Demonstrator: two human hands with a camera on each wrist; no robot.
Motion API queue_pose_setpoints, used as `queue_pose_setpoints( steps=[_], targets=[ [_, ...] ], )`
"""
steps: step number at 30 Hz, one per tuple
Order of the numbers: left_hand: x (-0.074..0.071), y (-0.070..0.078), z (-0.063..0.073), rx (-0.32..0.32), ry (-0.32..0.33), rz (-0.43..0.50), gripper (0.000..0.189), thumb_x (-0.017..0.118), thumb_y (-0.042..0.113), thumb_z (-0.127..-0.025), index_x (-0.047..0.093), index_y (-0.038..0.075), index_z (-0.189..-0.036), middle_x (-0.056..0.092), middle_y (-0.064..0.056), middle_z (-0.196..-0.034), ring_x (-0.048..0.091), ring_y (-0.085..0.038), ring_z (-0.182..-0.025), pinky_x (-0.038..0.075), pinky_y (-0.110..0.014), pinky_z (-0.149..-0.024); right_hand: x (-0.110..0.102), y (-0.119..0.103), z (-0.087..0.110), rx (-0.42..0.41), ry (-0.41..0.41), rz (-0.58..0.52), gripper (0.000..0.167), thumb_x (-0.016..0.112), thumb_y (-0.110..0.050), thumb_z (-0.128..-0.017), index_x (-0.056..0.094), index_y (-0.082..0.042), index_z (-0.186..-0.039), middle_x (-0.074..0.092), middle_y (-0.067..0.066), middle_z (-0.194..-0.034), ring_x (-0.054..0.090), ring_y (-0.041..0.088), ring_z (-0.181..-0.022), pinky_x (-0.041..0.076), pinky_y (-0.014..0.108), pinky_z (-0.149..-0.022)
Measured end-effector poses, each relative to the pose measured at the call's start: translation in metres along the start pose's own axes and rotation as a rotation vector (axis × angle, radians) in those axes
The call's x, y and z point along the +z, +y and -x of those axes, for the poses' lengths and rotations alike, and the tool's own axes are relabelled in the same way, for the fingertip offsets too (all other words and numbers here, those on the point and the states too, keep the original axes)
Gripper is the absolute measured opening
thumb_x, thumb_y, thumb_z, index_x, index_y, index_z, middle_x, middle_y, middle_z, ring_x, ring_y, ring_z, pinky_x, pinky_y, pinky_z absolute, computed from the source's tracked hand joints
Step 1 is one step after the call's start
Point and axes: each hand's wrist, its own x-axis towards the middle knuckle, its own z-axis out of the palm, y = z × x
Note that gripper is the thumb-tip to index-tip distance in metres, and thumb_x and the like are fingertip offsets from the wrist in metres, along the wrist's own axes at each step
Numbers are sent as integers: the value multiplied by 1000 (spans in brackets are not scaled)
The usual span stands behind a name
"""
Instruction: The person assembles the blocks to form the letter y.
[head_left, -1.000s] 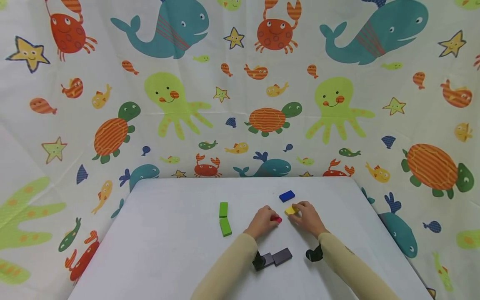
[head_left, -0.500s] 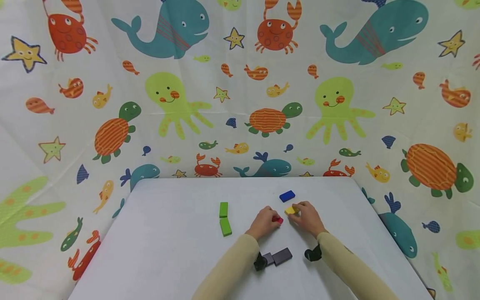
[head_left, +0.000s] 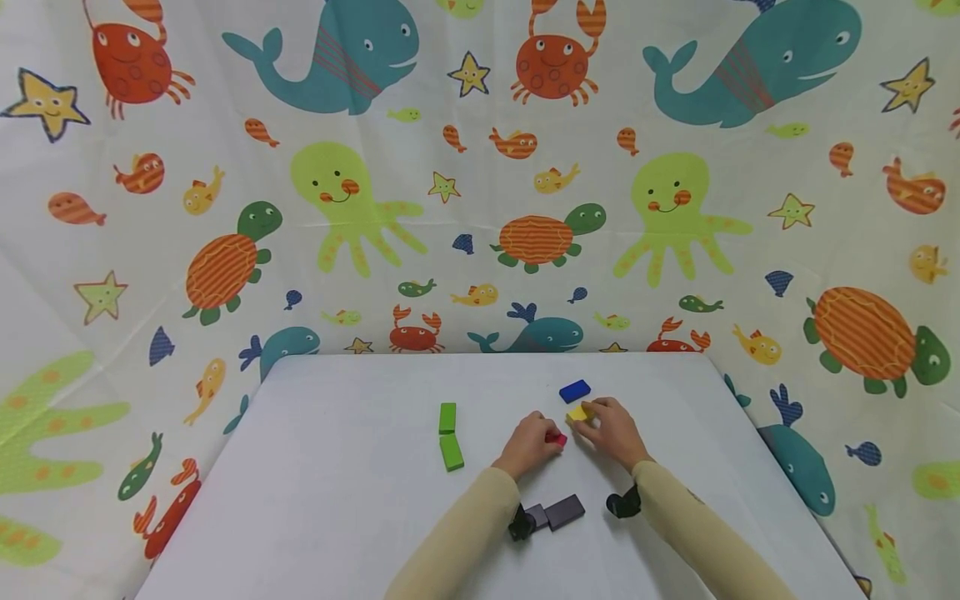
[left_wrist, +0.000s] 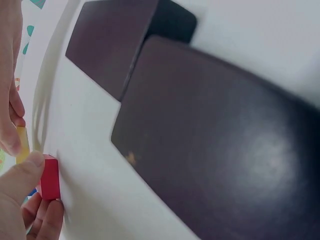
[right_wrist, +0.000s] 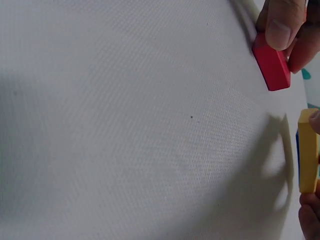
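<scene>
My left hand (head_left: 527, 445) pinches a red block (right_wrist: 272, 64) between thumb and fingers, low over the white table. To its right, my right hand (head_left: 611, 432) grips a yellow block (right_wrist: 308, 150) by thumb and fingertips; part of that block is hidden by the fingers. Just beyond the yellow block lies a blue block (head_left: 575, 391), flat on the table. In the left wrist view, the thumb lies on the near end of the red block (left_wrist: 50, 178), and the yellow block (left_wrist: 22, 144) shows behind it in the other hand.
Two green blocks (head_left: 447, 418) lie end to end at the left of the hands. Nearer the body are two dark grey blocks (head_left: 565, 512), one partly covered by the left wrist's black camera (head_left: 521, 523). A sea-animal cloth hangs behind the white table (head_left: 315, 467).
My right hand has shifted slightly left and away from the body, carrying the yellow block closer to the blue one. The left hand with the red block has hardly moved.
</scene>
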Motion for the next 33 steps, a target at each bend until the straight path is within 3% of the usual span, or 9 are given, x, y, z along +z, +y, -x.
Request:
queue_pose_setpoints(
  steps=[8,16,33],
  targets=[
    [-2,-1,1,4,7,-1,20,79,20,-84,75,6,-98,54,1,-84,47,-10,-75,42,-19,-67,4,-2,-2,-46,-11,-16,45,77,-28,-84,69,-1,-118,59,22,-118,58,36,-107,48,52,-93],
    [-5,-3,3,-6,11,27,24,77,21,-86,73,6,-104,55,0,-85,48,-10,-77,44,-18,-70,7,-3,-4,-57,-29,-10,43,77,-27,-84,70,-2,-118,60,20,-118,58,34,-106,48,50,-93],
    [-4,-3,2,-14,9,31,21,77,19,-85,73,5,-100,58,1,-83,49,-8,-75,46,-19,-71,9,-6,-2,-71,-62,-8,44,78,-25,-83,69,0,-119,60,20,-116,58,35,-107,48,50,-93]
  ],
)
